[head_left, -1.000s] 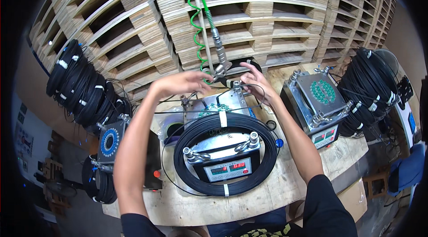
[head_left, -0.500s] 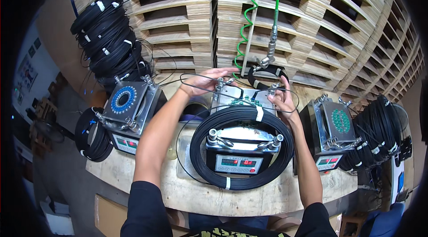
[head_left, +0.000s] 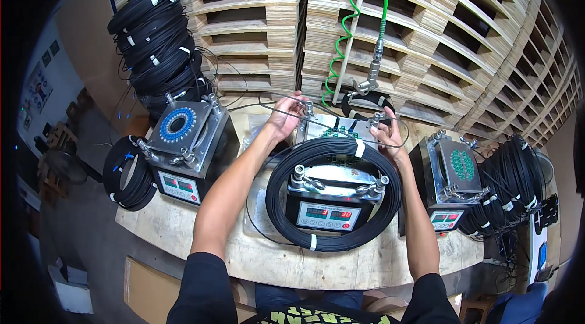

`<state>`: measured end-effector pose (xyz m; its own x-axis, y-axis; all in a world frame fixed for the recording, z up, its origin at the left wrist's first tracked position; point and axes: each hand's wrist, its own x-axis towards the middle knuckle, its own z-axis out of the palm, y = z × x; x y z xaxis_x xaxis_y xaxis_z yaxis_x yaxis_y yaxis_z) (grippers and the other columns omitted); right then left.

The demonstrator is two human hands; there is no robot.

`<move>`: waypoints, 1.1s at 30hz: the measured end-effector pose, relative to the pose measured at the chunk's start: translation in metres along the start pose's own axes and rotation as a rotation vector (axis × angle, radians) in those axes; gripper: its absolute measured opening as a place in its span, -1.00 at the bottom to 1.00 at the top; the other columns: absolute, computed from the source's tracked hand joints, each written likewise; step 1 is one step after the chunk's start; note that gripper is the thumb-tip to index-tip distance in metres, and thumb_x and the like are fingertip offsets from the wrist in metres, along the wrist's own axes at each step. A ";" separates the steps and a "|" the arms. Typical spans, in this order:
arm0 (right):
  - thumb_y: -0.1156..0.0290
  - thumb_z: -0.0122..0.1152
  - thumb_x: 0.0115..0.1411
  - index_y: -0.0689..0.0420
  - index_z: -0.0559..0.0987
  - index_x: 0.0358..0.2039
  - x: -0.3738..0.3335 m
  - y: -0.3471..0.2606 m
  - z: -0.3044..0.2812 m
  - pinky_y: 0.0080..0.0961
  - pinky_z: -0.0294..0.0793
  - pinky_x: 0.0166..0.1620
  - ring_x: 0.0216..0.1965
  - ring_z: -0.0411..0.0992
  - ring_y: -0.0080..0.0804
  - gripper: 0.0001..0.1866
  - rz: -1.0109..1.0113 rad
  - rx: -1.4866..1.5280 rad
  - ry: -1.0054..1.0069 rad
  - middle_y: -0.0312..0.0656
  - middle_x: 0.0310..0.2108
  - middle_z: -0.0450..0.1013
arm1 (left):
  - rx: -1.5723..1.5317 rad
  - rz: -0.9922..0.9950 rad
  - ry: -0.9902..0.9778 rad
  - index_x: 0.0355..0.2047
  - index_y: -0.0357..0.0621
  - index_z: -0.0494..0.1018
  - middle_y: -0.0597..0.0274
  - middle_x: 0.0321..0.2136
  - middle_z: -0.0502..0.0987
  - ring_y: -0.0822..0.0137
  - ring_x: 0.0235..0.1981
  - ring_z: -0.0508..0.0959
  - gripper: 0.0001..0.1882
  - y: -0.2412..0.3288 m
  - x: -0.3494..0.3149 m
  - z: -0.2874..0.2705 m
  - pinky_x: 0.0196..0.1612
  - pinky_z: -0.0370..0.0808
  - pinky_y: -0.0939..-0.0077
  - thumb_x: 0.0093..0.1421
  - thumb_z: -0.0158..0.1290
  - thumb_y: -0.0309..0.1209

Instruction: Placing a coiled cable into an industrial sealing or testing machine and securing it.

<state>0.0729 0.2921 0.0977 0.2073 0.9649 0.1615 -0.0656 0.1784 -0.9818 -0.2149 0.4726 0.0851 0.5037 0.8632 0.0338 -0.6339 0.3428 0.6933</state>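
A large coil of black cable (head_left: 276, 226), bound with white tape, leans around the front of the middle tester box (head_left: 326, 217). Green terminals ring the metal plate on top of this box. At the rear left clamp post, my left hand (head_left: 285, 118) is closed, its fingertips pinched on a thin black strand of the cable. My right hand (head_left: 389, 135) is at the rear right post, with thumb and fingers curled together. What lies between those fingers is hidden. Loose cable strands arc over the plate between both hands.
A blue-ringed tester (head_left: 177, 128) stands left beside a tall stack of cable coils (head_left: 157, 49). Another green-ringed tester (head_left: 454, 171) and more coils (head_left: 509, 187) are at right. A green air hose with a metal nozzle (head_left: 372, 77) hangs behind, before stacked wooden pallets (head_left: 244, 13).
My left hand has drawn down and in toward the rear left post, its fingers closing. My right hand has stayed near its post, fingers more curled. The view has shifted slightly.
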 end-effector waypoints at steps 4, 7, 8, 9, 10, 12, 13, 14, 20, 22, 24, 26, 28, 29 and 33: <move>0.42 0.42 0.13 0.00 -0.09 0.46 -0.002 -0.003 0.000 -0.53 0.38 -0.17 -0.16 0.44 -0.46 0.04 0.030 -0.031 0.003 -0.02 -0.02 0.48 | 0.613 -0.001 0.207 -0.26 -0.15 0.50 0.30 -0.46 0.58 0.46 -0.49 0.52 -0.70 0.006 0.001 0.004 -0.35 0.46 0.60 0.23 0.27 -0.20; 0.40 0.43 0.13 -0.01 -0.09 0.45 -0.002 -0.001 0.008 -0.52 0.40 -0.15 -0.13 0.45 -0.41 0.04 0.004 0.038 -0.011 0.03 0.00 0.46 | 0.399 -0.018 0.026 -0.24 -0.20 0.52 0.30 -0.40 0.58 0.46 -0.50 0.55 -0.71 0.021 -0.007 0.000 -0.24 0.55 0.60 0.29 0.21 -0.20; 0.40 0.43 0.13 -0.01 -0.09 0.45 -0.002 0.002 0.001 -0.52 0.40 -0.15 -0.13 0.45 -0.41 0.04 0.002 0.036 -0.005 0.03 0.00 0.46 | 0.250 -0.045 0.014 -0.23 -0.19 0.53 0.28 -0.37 0.59 0.44 -0.48 0.57 -0.72 0.022 -0.012 0.010 -0.18 0.58 0.61 0.30 0.20 -0.20; 0.39 0.42 0.13 -0.01 -0.09 0.45 -0.002 0.006 -0.005 -0.51 0.40 -0.16 -0.12 0.45 -0.40 0.04 0.005 0.006 0.012 0.04 0.00 0.47 | 0.249 -0.048 0.007 -0.23 -0.19 0.53 0.28 -0.37 0.59 0.44 -0.48 0.57 -0.72 0.023 -0.017 0.016 -0.18 0.58 0.61 0.30 0.20 -0.20; 0.38 0.42 0.14 -0.01 -0.09 0.45 -0.001 0.007 -0.006 -0.50 0.41 -0.17 -0.12 0.45 -0.40 0.03 0.007 -0.020 0.023 0.05 0.00 0.47 | 0.246 -0.060 -0.026 -0.15 -0.18 0.52 0.24 -0.30 0.59 0.47 -0.38 0.57 -0.67 0.028 -0.023 0.017 -0.14 0.58 0.57 0.30 0.19 -0.16; 0.38 0.41 0.14 -0.02 -0.09 0.45 0.003 0.007 -0.010 -0.49 0.41 -0.18 -0.11 0.45 -0.40 0.03 0.007 -0.036 0.013 0.05 0.00 0.47 | 0.245 -0.074 -0.064 -0.08 -0.16 0.51 0.20 -0.22 0.58 0.49 -0.28 0.56 -0.61 0.035 -0.026 0.025 -0.09 0.58 0.53 0.30 0.19 -0.11; 0.37 0.41 0.15 -0.02 -0.09 0.45 0.004 0.007 -0.008 -0.48 0.41 -0.19 -0.11 0.46 -0.40 0.02 0.013 -0.053 -0.008 0.05 0.00 0.48 | 0.505 -0.114 0.088 -0.15 -0.16 0.52 0.23 -0.27 0.60 0.49 -0.36 0.58 -0.59 0.040 -0.030 0.034 -0.23 0.59 0.61 0.29 0.18 -0.04; 0.37 0.41 0.15 -0.02 -0.09 0.45 0.004 0.007 -0.007 -0.48 0.41 -0.19 -0.11 0.46 -0.40 0.02 0.014 -0.052 -0.011 0.05 0.00 0.48 | 0.762 -0.154 0.242 -0.23 -0.17 0.54 0.25 -0.31 0.61 0.50 -0.45 0.60 -0.55 0.044 -0.033 0.040 -0.37 0.61 0.68 0.28 0.17 0.03; 0.39 0.40 0.15 -0.01 -0.11 0.45 0.001 0.007 -0.006 -0.51 0.40 -0.14 -0.11 0.46 -0.43 0.03 -0.008 -0.025 -0.001 -0.02 -0.03 0.51 | 0.871 -0.133 0.104 -0.34 -0.10 0.59 0.35 -0.43 0.61 0.53 -0.42 0.59 -0.52 0.032 -0.017 0.018 -0.35 0.60 0.59 0.24 0.17 0.12; 0.41 0.39 0.16 -0.01 -0.13 0.46 -0.001 0.004 -0.006 -0.52 0.39 -0.12 -0.11 0.46 -0.44 0.04 0.016 -0.027 0.008 -0.02 -0.02 0.51 | 0.769 -0.157 0.103 -0.32 -0.11 0.59 0.32 -0.42 0.62 0.52 -0.42 0.60 -0.53 0.032 -0.019 0.018 -0.37 0.61 0.57 0.24 0.19 0.09; 0.41 0.40 0.16 0.00 -0.13 0.46 -0.003 0.002 -0.006 -0.51 0.39 -0.12 -0.11 0.46 -0.43 0.04 0.014 -0.028 0.008 -0.02 -0.01 0.51 | 0.787 -0.168 0.110 -0.29 -0.12 0.59 0.31 -0.38 0.63 0.49 -0.38 0.62 -0.54 0.032 -0.020 0.019 -0.34 0.62 0.56 0.24 0.20 0.08; 0.41 0.40 0.16 0.00 -0.12 0.46 -0.006 0.001 -0.003 -0.51 0.39 -0.11 -0.10 0.46 -0.43 0.04 0.018 -0.027 0.002 -0.02 0.00 0.50 | 0.763 -0.173 0.131 -0.25 -0.11 0.58 0.30 -0.32 0.63 0.48 -0.37 0.63 -0.56 0.031 -0.025 0.018 -0.29 0.63 0.57 0.26 0.18 0.05; 0.38 0.41 0.15 0.02 -0.11 0.46 -0.003 0.001 0.007 -0.52 0.39 -0.12 -0.09 0.46 -0.42 0.04 0.049 -0.013 -0.009 -0.02 0.00 0.50 | 0.667 -0.193 0.074 -0.07 -0.17 0.57 0.29 -0.24 0.64 0.47 -0.29 0.61 -0.64 0.044 -0.035 -0.001 -0.25 0.60 0.58 0.36 0.11 -0.12; 0.36 0.42 0.15 0.03 -0.08 0.46 -0.002 0.001 0.010 -0.56 0.34 -0.23 -0.15 0.45 -0.48 0.03 0.061 -0.024 -0.030 -0.05 0.00 0.51 | 0.902 -0.130 0.092 -0.03 -0.18 0.57 0.29 -0.24 0.65 0.47 -0.28 0.60 -0.66 0.054 -0.039 -0.009 -0.25 0.59 0.55 0.37 0.09 -0.19; 0.33 0.43 0.15 0.06 -0.01 0.46 0.006 0.015 -0.024 -0.69 0.19 -0.45 -0.39 0.33 -0.65 0.00 0.062 -0.058 0.012 -0.21 -0.09 0.54 | 1.332 0.182 0.122 -0.16 -0.24 0.65 0.10 -0.27 0.68 0.32 -0.30 0.63 -0.73 0.063 -0.085 0.014 -0.20 0.53 0.42 0.31 0.05 -0.35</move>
<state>0.0969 0.2961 0.0815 0.2164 0.9713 0.0990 -0.0220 0.1062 -0.9941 -0.2893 0.4160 0.1361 0.3752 0.9086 0.1838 0.3968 -0.3366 0.8539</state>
